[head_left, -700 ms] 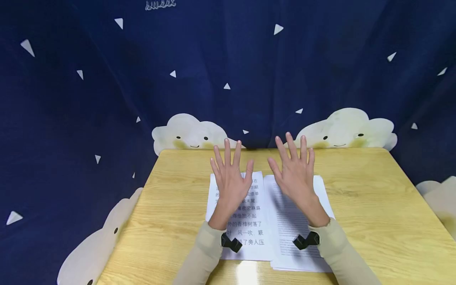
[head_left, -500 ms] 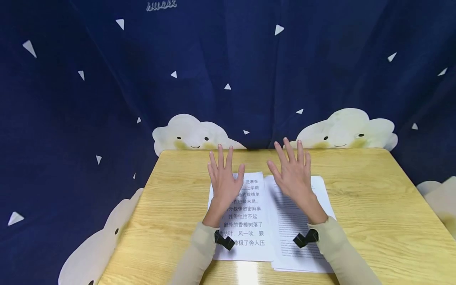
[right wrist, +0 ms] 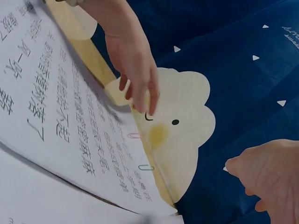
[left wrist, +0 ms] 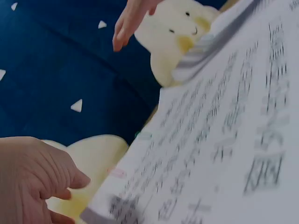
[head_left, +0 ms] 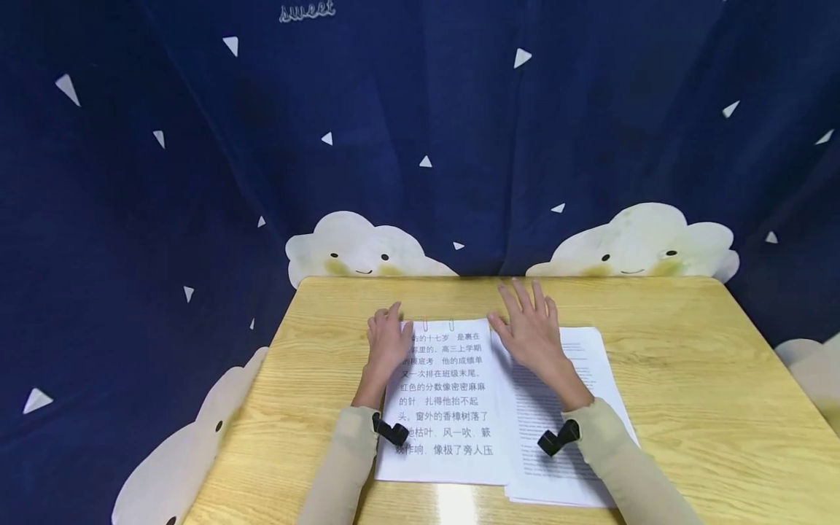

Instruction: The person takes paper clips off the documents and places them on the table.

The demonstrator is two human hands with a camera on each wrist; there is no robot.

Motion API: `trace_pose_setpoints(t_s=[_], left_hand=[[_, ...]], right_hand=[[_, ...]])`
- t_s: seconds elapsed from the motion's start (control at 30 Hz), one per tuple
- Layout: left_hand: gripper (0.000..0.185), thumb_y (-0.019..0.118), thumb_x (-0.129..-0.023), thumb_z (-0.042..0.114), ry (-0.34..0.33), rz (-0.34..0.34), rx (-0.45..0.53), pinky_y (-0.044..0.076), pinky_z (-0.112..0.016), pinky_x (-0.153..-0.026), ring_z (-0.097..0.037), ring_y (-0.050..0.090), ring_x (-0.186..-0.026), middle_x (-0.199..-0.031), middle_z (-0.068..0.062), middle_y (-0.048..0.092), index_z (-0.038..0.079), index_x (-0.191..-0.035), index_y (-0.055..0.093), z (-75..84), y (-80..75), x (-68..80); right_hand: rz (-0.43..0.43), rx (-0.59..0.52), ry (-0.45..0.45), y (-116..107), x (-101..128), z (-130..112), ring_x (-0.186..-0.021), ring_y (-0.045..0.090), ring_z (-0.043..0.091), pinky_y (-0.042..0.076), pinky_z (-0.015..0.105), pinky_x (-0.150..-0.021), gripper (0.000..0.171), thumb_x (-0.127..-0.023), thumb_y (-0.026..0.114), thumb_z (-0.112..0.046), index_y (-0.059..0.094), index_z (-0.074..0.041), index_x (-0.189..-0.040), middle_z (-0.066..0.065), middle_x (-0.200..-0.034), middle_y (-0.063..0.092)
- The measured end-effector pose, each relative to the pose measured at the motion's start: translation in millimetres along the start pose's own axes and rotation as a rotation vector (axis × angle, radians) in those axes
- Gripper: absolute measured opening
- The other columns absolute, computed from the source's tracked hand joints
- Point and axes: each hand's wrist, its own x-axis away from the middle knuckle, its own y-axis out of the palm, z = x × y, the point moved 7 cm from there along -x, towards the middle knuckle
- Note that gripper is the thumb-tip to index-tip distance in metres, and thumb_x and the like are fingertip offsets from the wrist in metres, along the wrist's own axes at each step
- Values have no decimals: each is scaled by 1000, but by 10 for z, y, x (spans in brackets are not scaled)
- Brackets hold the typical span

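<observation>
Both hands have dropped since the earlier head frames: they were raised and spread above the papers, now they are down at the sheets. The left hand (head_left: 386, 341) has moved to the far left corner of the clipped sheet (head_left: 446, 401), fingers curled at the paper's edge; the right wrist view shows its fingertips (right wrist: 140, 105) just touching that corner, but whether it actually pinches the paper I cannot tell. Two paper clips (head_left: 441, 324) sit on the sheet's far edge, one pink, one green (right wrist: 145, 167), just beside that hand. The right hand (head_left: 530, 332) has also lowered, fingers straight and a little apart, lying flat near the far edge of the stack (head_left: 577, 408) with small print; it holds nothing. The clipped sheet lies mid-table (head_left: 689, 394) toward the near edge, overlapping the stack's left side. Papers themselves look unmoved. Judgement: the show-hands pose is over and work on the clipped sheet is starting, left hand at the clip end, right hand steadying the stack.
</observation>
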Motion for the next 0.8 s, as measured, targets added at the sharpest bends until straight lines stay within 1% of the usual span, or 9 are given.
trace_pose_setpoints(t_s=[0.1,0.23,0.3,0.37,0.47,0.5,0.6,0.7,0.8], left_hand=[[47,61,-105,18,-22,-53,22,40,-54,-105,-41,46,-127,-137,-26,55,0,-149,53,-93,32,-25],[41,64,-103,13,-16,-82,36,44,-52,-100,-39,52,-121,-130,-23,59,1,-143,60,-166,66,-71],[40,65,-102,11,-18,-82,45,44,-53,-100,-39,53,-119,-128,-23,60,1,-141,62,-189,80,-96],[37,66,-101,9,-18,-80,76,44,-54,-104,-40,54,-122,-129,-23,62,1,-137,64,-237,57,-134],[30,67,-101,9,7,-99,137,44,-53,-108,-40,57,-125,-128,-22,65,-1,-129,68,-293,94,-184],[26,67,-101,9,21,-107,164,46,-53,-107,-40,59,-123,-125,-22,67,-2,-125,70,-307,120,-196],[18,67,-102,10,58,-117,221,54,-47,-95,-32,67,-105,-112,-19,72,-3,-113,74,-361,189,-216],[14,67,-102,8,75,-96,285,55,-40,-81,-24,65,-86,-97,-17,74,-3,-103,76,-429,169,-223],[14,68,-102,9,44,-72,361,52,-31,-76,-17,62,-80,-92,-12,74,-1,-102,79,-551,93,-233]], right_hand=[[-37,-6,0,44,-7,30,-157,5,49,9,72,-119,63,-109,48,-48,41,-10,-159,20,-168,27],[-94,-12,5,82,-9,71,-158,1,48,7,71,-119,62,-110,47,-47,40,-11,-160,19,-170,24],[-114,-19,6,84,-3,88,-158,-1,47,6,71,-120,62,-110,47,-46,40,-11,-160,19,-171,21],[-122,-38,-8,86,-35,56,-158,-2,47,5,70,-120,61,-110,49,-44,40,-11,-160,19,-171,20],[-123,-66,-16,77,-39,52,-157,-1,48,5,70,-119,58,-109,54,-39,43,-10,-158,21,-170,20],[-126,-79,-17,77,-30,59,-157,-1,49,5,70,-118,57,-108,56,-37,44,-9,-157,21,-170,20],[-128,-124,-30,96,-2,62,-156,2,52,6,71,-117,55,-106,62,-31,48,-7,-154,24,-169,21],[-129,-164,-67,162,-60,-31,-154,7,54,9,71,-117,53,-104,65,-25,52,-3,-150,27,-167,23],[-134,-171,-131,288,-220,-203,-152,16,53,14,71,-116,49,-102,68,-21,56,-3,-146,27,-165,29]])
